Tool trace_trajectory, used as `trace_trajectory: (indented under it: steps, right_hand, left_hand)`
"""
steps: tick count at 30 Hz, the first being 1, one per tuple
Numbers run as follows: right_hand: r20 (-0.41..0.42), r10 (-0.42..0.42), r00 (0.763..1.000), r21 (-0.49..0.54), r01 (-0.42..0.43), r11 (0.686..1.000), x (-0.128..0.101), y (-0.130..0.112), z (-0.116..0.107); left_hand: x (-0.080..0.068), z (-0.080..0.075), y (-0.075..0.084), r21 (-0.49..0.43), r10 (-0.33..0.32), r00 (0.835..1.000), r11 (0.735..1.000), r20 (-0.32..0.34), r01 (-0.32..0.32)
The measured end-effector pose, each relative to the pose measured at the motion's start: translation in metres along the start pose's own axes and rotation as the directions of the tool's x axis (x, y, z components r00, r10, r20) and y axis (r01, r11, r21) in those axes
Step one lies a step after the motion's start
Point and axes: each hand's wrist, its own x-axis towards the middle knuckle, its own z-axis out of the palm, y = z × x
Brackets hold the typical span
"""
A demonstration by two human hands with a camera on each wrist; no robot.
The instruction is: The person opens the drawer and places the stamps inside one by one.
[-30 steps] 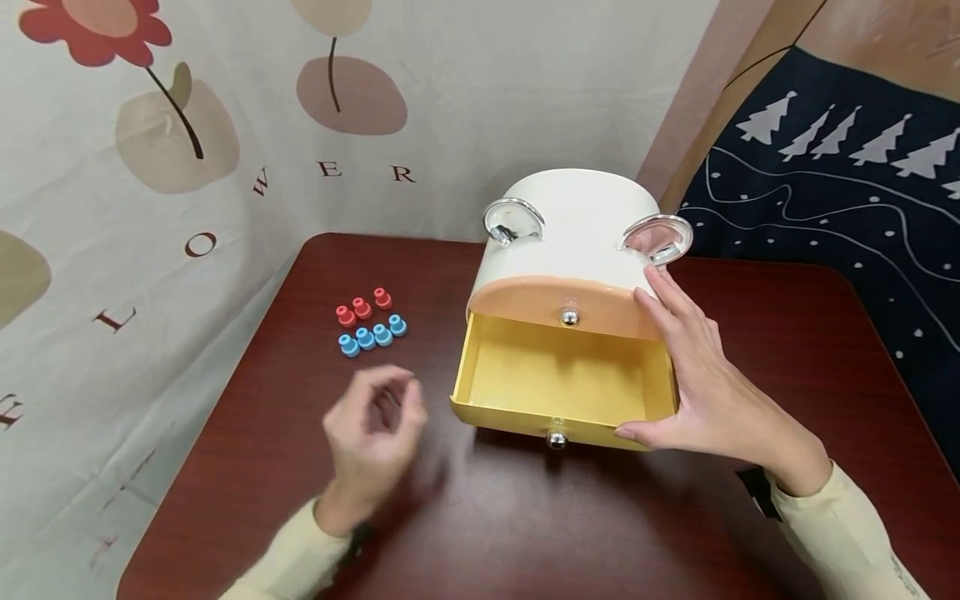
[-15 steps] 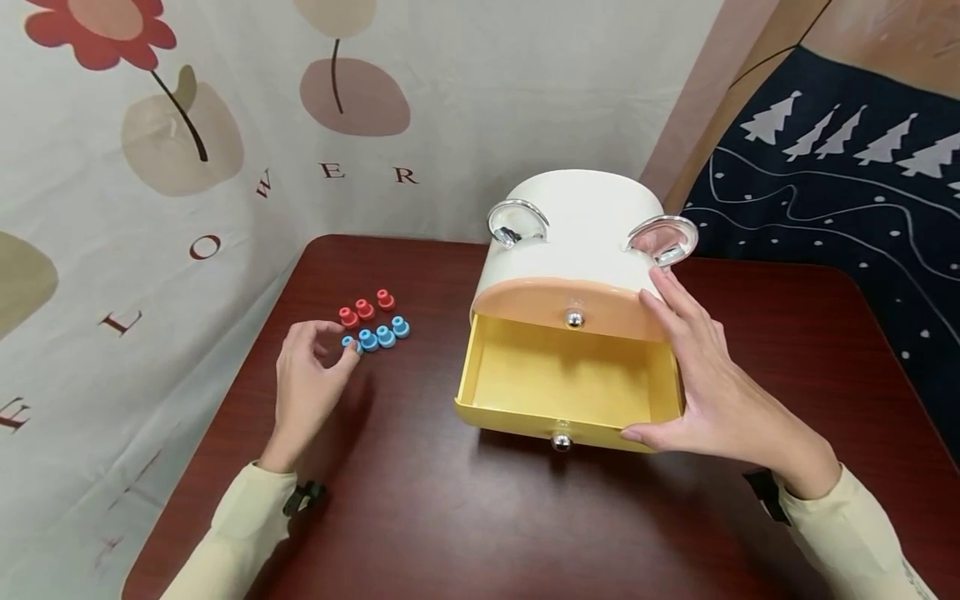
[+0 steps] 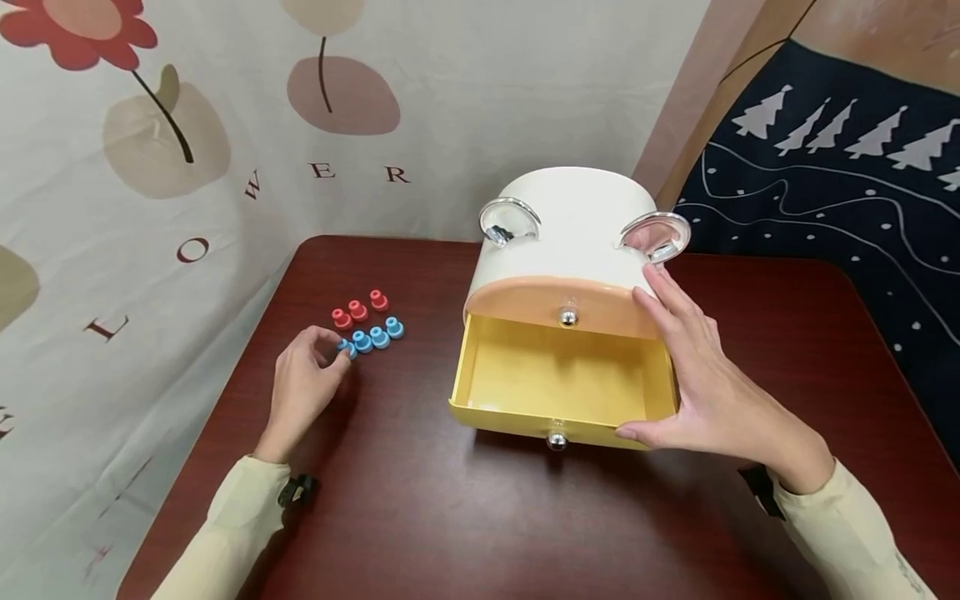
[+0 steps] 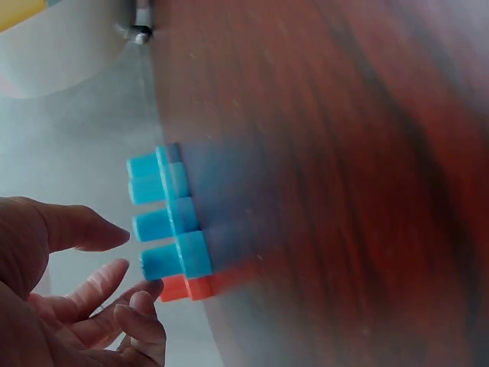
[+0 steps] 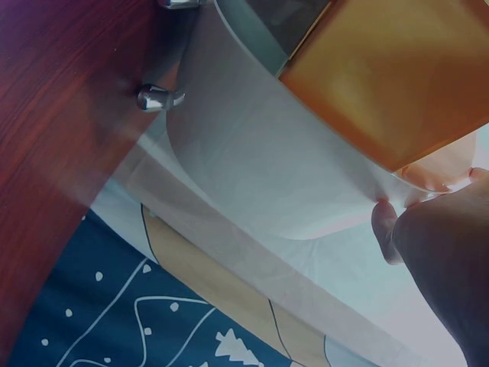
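A white drawer box [image 3: 581, 221] stands on a dark red table [image 3: 465, 517]. Its yellow lower drawer [image 3: 555, 375] is pulled out and bare inside; the peach upper drawer [image 3: 525, 300] is closed. My right hand [image 3: 678, 367] lies flat against the box's right side, thumb at the yellow drawer's front corner; the right wrist view shows the hand [image 5: 428, 252] against the white wall [image 5: 252, 153]. Three red pegs [image 3: 358, 308] and several blue pegs [image 3: 372, 337] lie in two rows left of the box. My left hand [image 3: 333, 348] has thumb and fingers loosely either side of the leftmost blue peg [image 4: 172, 256], without a clear grip.
A flower-print cloth [image 3: 150, 208] hangs close behind and left of the table. A dark blue cloth with white trees [image 3: 840, 183] hangs at the right. Two curved clear handles [image 3: 510, 218] rise from the box's top. Bare tabletop lies in front of the drawer.
My left hand moved from in front of the drawer to the blue pegs and now has its fingertips at the leftmost one. The right hand and the box have stayed put.
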Motion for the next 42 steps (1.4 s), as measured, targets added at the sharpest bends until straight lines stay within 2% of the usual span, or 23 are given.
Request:
trace_trajectory:
  steps: [9,19,24,29,34,38,42]
  right_hand:
    - [0.004,-0.006,1.000,-0.018,0.006,1.000,0.002,-0.002,-0.003]
    - [0.002,-0.033,0.999,-0.015,0.033,0.999,0.003,-0.001,-0.002]
    - [-0.003,-0.030,1.000,-0.010,0.030,0.999,0.002,-0.001,-0.001]
    - [0.009,-0.009,1.000,-0.006,0.009,1.000,0.000,-0.003,-0.001]
    - [0.002,-0.008,1.000,-0.014,0.008,1.000,-0.001,-0.004,-0.002]
    - [-0.003,-0.029,1.000,-0.016,0.029,0.999,0.001,-0.004,-0.002]
    - [-0.010,-0.037,0.999,-0.017,0.037,0.999,0.001,-0.004,0.000]
  left_hand:
    - [0.007,0.002,-0.008,0.038,0.060,0.997,0.998,-0.040,-0.058]
    - [-0.007,0.004,-0.008,0.046,0.051,0.998,0.998,-0.041,-0.049]
    - [-0.017,-0.002,0.003,0.014,0.090,0.996,0.996,-0.022,-0.090]
    - [-0.032,-0.017,0.032,-0.078,0.158,0.986,0.984,-0.059,-0.163]
    - [-0.043,-0.030,0.069,-0.212,0.253,0.957,0.936,-0.144,-0.280]
    - [-0.052,-0.037,0.101,-0.319,0.313,0.927,0.875,-0.204,-0.366]
    - [-0.059,-0.039,0.128,-0.428,0.358,0.910,0.803,-0.209,-0.414]
